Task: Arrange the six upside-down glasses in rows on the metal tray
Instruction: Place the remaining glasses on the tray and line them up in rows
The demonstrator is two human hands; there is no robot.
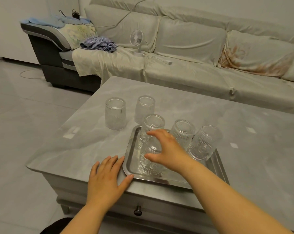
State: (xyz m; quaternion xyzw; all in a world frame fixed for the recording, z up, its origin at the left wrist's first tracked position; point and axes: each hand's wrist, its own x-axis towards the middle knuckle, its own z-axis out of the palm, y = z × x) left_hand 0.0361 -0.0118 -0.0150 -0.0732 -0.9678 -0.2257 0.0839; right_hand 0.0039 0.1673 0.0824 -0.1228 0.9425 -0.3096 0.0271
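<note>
A metal tray (pixel 161 180) lies at the near edge of the grey table. Four ribbed clear glasses stand upside down on it: one at the back left (pixel 155 123), one at the back middle (pixel 182 132), one at the right (pixel 204 143) and one at the front left (pixel 148 165). Two more upside-down glasses (pixel 115 114) (pixel 145 108) stand on the table behind the tray's left end. My right hand (pixel 168 149) hovers over the front-left glass with fingers spread, not closed on it. My left hand (pixel 107 176) lies flat on the table, its thumb against the tray's front-left corner.
The marble-look table (pixel 244 132) has a drawer knob (pixel 137 210) below its front edge. Behind it stands a covered sofa (pixel 193 71) with a small white fan (pixel 137 41), a cable and crumpled clothes (pixel 99 43). Tiled floor lies to the left.
</note>
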